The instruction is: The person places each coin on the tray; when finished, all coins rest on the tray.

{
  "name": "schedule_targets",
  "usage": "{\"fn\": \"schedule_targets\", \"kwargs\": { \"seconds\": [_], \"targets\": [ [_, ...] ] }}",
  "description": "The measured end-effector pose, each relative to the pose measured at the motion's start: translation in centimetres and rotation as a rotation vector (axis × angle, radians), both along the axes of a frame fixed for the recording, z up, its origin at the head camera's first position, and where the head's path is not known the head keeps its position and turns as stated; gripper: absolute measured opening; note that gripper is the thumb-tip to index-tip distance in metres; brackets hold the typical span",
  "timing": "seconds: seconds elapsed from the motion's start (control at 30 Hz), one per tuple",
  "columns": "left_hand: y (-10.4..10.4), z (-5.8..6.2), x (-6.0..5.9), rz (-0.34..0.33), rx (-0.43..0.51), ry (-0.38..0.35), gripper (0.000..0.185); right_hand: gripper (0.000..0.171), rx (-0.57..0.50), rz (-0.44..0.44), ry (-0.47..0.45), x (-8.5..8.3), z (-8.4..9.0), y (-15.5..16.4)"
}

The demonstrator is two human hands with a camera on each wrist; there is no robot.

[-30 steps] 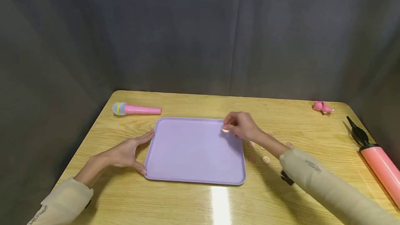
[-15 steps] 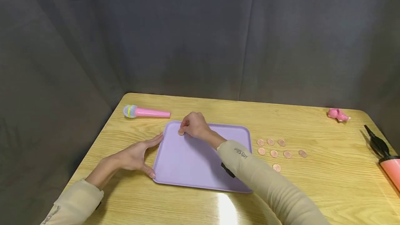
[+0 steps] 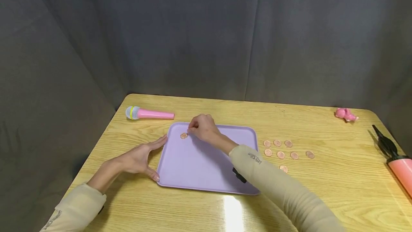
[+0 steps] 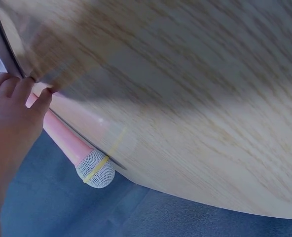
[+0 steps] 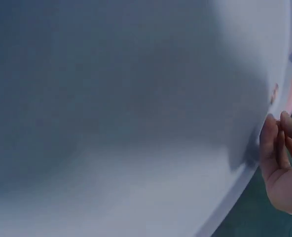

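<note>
The lavender tray (image 3: pixel 206 174) lies on the table. My left hand (image 3: pixel 136 158) spans its left edge, fingertips at the upper part and thumb at the lower corner, fingers fairly straight. One copper-coloured coin (image 3: pixel 184 136) lies on the tray near its back left corner. Just right of that coin is my right hand (image 3: pixel 203 129), its fingers loosely bent and thumb close to the index finger. The right wrist view shows the coin (image 5: pixel 274 93) apart from these fingertips. Several more copper-coloured coins (image 3: pixel 280 155) lie on the table right of the tray, roughly in rows.
A pink toy microphone (image 3: pixel 156 114) lies behind the tray at the left. At the back right sits a small pink figurine (image 3: pixel 346 114). A pink hand pump (image 3: pixel 400 171) with a black nozzle lies along the right side. A dark curtain (image 3: pixel 193 38) surrounds the wooden table (image 3: pixel 161 210).
My right hand carried a coin from the tray's back right to its back left, let go of it and drew slightly right. My left hand stays at the tray's edge.
</note>
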State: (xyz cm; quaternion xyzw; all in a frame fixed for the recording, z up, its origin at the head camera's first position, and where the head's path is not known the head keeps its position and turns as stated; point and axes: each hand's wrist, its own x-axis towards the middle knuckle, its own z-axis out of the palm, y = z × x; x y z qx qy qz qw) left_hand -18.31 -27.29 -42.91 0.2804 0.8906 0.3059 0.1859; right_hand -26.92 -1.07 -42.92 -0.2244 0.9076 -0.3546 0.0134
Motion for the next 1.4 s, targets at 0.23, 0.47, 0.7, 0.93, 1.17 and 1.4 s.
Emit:
{"fn": "schedule_targets", "kwargs": {
  "seconds": [0.23,0.47,0.7,0.93,1.17,1.4],
  "targets": [
    [0.2,0.1,-0.6,0.000,0.030,0.038,0.131,0.005,-0.015,-0.005,0.139,0.7,1.9,13.0],
    [0.0,-0.6,0.5,0.006,0.035,0.016,0.131,0.009,0.105,-0.055,0.053,5.7,0.1,26.6],
    [-0.2,-0.6,0.4,0.009,0.033,0.028,0.131,0.013,0.118,-0.063,0.078,8.4,-2.2,31.5],
    [0.0,-0.6,0.0,0.000,0.031,0.017,0.132,0.014,0.113,-0.050,0.137,8.5,-2.2,31.7],
    [0.2,-0.3,0.0,0.013,0.035,0.005,0.132,0.021,0.230,-0.110,0.211,8.5,-1.9,31.3],
    [0.2,-0.4,0.1,0.013,0.035,-0.003,0.131,0.020,0.208,-0.111,0.152,8.5,-1.5,30.9]
  ]
}}
